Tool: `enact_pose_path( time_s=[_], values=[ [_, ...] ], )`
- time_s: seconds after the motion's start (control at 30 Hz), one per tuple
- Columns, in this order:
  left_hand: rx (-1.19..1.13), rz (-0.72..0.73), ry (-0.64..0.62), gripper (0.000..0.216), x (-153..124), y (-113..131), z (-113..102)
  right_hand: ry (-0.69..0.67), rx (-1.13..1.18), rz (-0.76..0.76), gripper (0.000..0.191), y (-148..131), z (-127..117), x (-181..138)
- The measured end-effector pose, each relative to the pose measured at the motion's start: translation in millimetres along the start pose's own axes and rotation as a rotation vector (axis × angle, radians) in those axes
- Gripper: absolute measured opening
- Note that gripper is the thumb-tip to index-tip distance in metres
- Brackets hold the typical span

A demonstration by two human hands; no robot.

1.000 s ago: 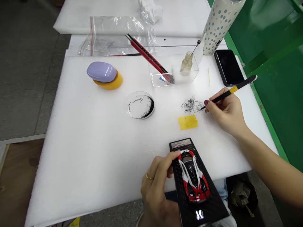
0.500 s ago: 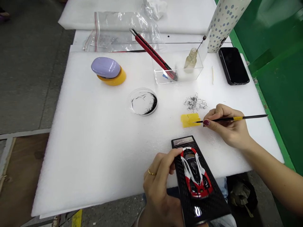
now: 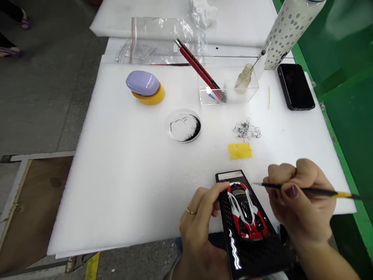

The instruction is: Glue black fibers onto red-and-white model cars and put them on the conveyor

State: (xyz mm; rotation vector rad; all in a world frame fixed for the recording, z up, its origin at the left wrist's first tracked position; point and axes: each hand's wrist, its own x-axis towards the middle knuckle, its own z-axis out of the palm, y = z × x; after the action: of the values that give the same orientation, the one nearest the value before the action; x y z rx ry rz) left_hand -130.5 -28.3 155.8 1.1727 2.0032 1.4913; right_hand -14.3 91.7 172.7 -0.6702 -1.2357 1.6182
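My left hand [image 3: 201, 229] grips the black display base [image 3: 236, 256] by its left edge, tilted over the table's front edge. On the base sits a red, white and black model car [image 3: 247, 212], with my left index fingertip by its front end. My right hand [image 3: 304, 202] pinches a thin paintbrush [image 3: 313, 190] with a yellow band on its handle. Its tip points left, close to the base's right edge; whether it touches is unclear. Beyond the base, a piece of yellow tape [image 3: 240, 151] lies below a pile of fine black slivers [image 3: 247, 130].
A clear round dish [image 3: 184, 126] holds more black slivers. Behind stand a clear tray [image 3: 229, 102] with a red cutter [image 3: 201, 70] and small glass bottle [image 3: 244, 79], a purple mouse [image 3: 142, 83] on a yellow roll, a black phone-like device [image 3: 296, 86] and a dotted tumbler [image 3: 288, 35].
My right hand has brought the paintbrush from the yellow tape toward me, beside the car's base. The left hand still holds the base. The whole view has shifted slightly.
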Motion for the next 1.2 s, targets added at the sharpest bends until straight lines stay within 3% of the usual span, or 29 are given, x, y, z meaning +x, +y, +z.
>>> enact_pose_path(
  time_s=[0.17, 0.37, 0.67, 1.0, 1.2],
  values=[
    [-0.028, -0.046, 0.046, 0.051, 1, 3, 6, 0.095, 0.114, -0.027, 0.011, 14, 13, -27],
    [0.016, 0.041, 0.038, 0.046, 3, -5, 7, 0.108, 0.003, -0.049, 0.014, 13, 12, -28],
    [-0.004, 0.026, 0.047, 0.031, 4, -1, 7, 0.171, -0.17, -0.068, 0.029, 14, 20, -25],
    [0.007, 0.018, -0.007, 0.031, 4, -5, 2, 0.171, -0.068, -0.019, 0.027, 16, 16, -26],
    [-0.008, 0.014, 0.033, 0.027, 3, -6, 4, 0.159, -0.108, -0.036, 0.024, 14, 16, -26]
  ],
)
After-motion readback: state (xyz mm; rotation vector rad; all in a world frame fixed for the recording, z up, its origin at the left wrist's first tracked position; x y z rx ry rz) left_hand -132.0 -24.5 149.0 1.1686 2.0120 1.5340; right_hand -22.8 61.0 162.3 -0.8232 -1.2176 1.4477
